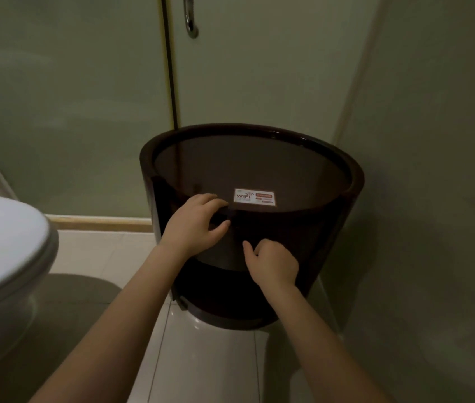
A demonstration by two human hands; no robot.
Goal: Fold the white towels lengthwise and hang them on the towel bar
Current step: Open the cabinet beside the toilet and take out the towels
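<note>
No white towel and no towel bar are in view. A dark brown round cabinet [332, 228] with a glass top stands in the corner in front of me. My left hand [194, 225] grips its front upper rim, with the fingers over the top edge and the thumb on the curved front. My right hand [272, 264] is lower on the front panel, its fingers curled in and the thumb pointing up. I see nothing held in it. The inside of the cabinet is too dark to make out.
A white WIFI sticker [255, 196] lies on the glass top. A white toilet [3, 242] is at the left. Behind the cabinet is a frosted glass shower door [56, 97] with a metal handle [189, 16]. A wall [434, 170] closes the right side. The floor tiles [201, 359] are pale.
</note>
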